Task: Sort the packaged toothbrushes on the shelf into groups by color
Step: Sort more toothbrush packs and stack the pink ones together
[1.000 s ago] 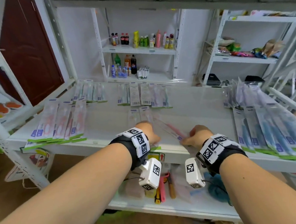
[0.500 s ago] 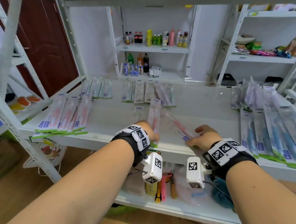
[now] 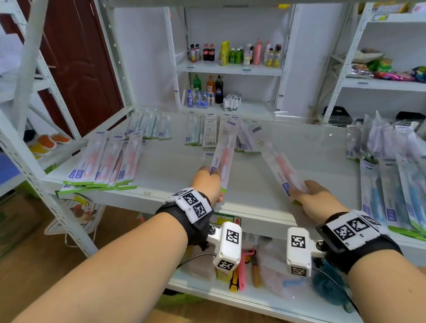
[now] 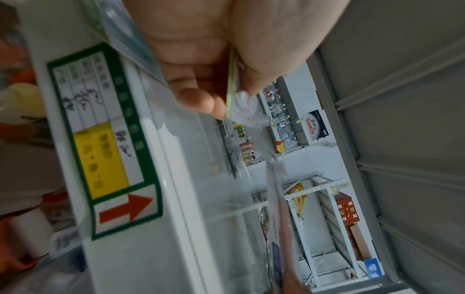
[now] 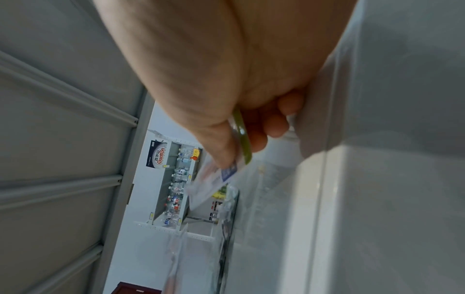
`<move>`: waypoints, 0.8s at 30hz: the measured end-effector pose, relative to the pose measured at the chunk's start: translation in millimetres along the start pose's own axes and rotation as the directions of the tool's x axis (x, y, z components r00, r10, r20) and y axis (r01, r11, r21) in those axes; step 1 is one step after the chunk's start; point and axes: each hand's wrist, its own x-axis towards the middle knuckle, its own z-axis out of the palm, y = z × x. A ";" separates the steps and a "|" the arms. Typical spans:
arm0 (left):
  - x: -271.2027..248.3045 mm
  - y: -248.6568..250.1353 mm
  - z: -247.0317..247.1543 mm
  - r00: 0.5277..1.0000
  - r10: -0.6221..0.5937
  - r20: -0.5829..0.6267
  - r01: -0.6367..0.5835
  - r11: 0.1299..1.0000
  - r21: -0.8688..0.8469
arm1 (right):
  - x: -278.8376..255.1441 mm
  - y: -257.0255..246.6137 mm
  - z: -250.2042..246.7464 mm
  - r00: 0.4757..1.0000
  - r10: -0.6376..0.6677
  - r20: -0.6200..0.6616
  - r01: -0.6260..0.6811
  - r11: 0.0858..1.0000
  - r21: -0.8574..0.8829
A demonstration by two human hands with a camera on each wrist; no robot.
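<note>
My left hand (image 3: pixel 212 184) pinches the near end of a packaged pink toothbrush (image 3: pixel 223 155), lifted off the white shelf (image 3: pixel 307 159) and pointing away. In the left wrist view the fingers (image 4: pixel 198 99) and thumb clamp its green edge (image 4: pixel 232 85). My right hand (image 3: pixel 307 197) pinches the near end of a second pink toothbrush pack (image 3: pixel 277 164), angled up to the left; the right wrist view shows thumb and fingers (image 5: pixel 266 127) on that pack (image 5: pixel 221 179). A pink group (image 3: pixel 103 164) lies at the left, a blue group (image 3: pixel 415 192) at the right.
Greenish packs (image 3: pixel 151 125) and mixed packs (image 3: pixel 212 131) lie along the shelf's back. More clear packs (image 3: pixel 366 135) stand at the right rear. A shelf below (image 3: pixel 241 290) holds tools and bags. Uprights (image 3: pixel 16 139) frame the left side; bottles (image 3: pixel 234 54) stand on far shelves.
Both hands have lifted their pink packs off the shelf. The left pack rose and now points away; the right pack tilted up. My head view shifted left.
</note>
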 end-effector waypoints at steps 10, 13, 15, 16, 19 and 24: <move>27.1 -11.0 -76.0 0.990 0.014 -0.140 -0.023 0.998 -0.062 | 21.0 -66.9 66.0 0.999 0.037 0.037 -0.051 0.858 0.511; 37.0 -14.4 -111.4 0.982 -0.005 -0.187 -0.003 0.999 -0.044 | 24.5 -102.7 100.1 0.993 0.040 0.107 -0.094 0.825 0.558; 41.6 -16.5 -135.9 0.975 -0.025 -0.221 0.016 0.999 -0.039 | 26.0 -125.5 122.9 0.983 0.049 0.178 -0.141 0.825 0.548; 43.6 -18.0 -149.0 0.972 -0.032 -0.234 0.025 0.999 -0.033 | 26.3 -136.6 135.2 0.974 0.055 0.218 -0.165 0.836 0.523; 49.5 -22.4 -185.9 0.972 -0.077 -0.222 0.070 0.997 -0.039 | 25.2 -165.9 169.3 0.941 0.083 0.329 -0.202 0.915 0.349; 62.2 -30.5 -230.2 0.975 -0.107 -0.193 0.127 0.988 0.091 | 20.9 -194.7 209.2 0.898 0.140 0.417 -0.227 0.959 0.167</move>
